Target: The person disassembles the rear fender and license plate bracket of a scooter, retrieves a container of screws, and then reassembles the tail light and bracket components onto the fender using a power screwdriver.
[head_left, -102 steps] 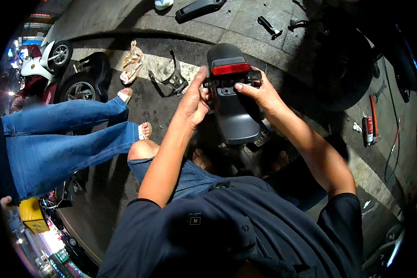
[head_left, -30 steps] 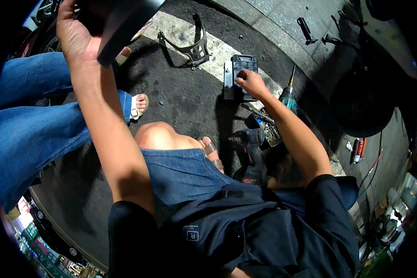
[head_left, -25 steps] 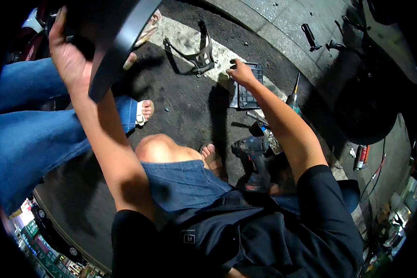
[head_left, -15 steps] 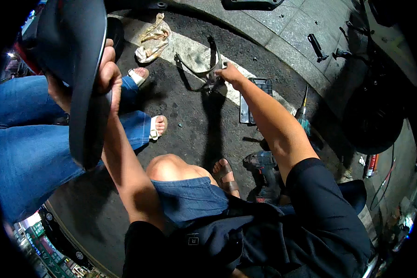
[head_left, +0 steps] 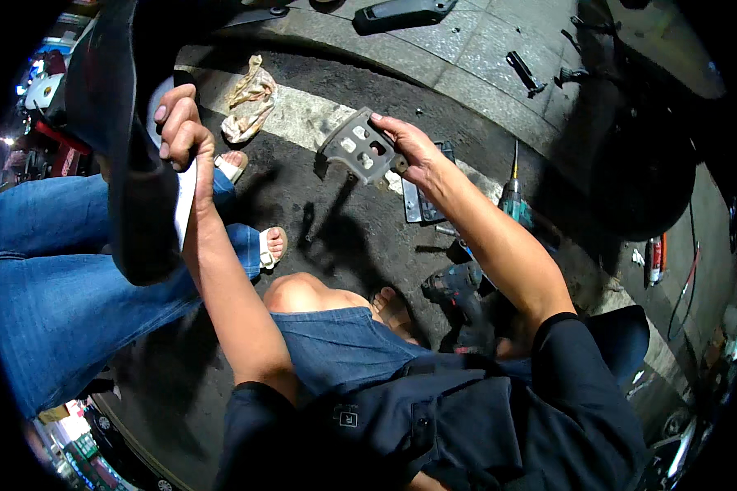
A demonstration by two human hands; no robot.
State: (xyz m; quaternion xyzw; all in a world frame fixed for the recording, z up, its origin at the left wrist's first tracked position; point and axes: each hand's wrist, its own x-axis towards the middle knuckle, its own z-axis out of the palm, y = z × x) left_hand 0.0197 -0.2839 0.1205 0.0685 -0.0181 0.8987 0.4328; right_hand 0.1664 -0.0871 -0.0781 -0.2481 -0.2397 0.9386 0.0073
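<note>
My left hand (head_left: 180, 123) grips a large black curved plastic panel (head_left: 127, 164) and holds it up at the left, edge toward the camera. My right hand (head_left: 413, 147) holds a grey metal bracket (head_left: 356, 147) with several cut-outs, lifted off the ground at the centre top. My bare knee (head_left: 303, 290) and sandalled foot (head_left: 393, 307) are below the bracket.
Another person in blue jeans (head_left: 49, 270) and sandals sits at the left. A crumpled rag (head_left: 250, 98) lies on the asphalt. A flat dark plate (head_left: 422, 204), a cordless drill (head_left: 512, 196) and a second drill (head_left: 458, 290) lie by my right arm. A black tyre (head_left: 639, 176) stands at the right.
My right hand has picked the grey bracket up off the ground. My left hand has brought the black panel lower and further left.
</note>
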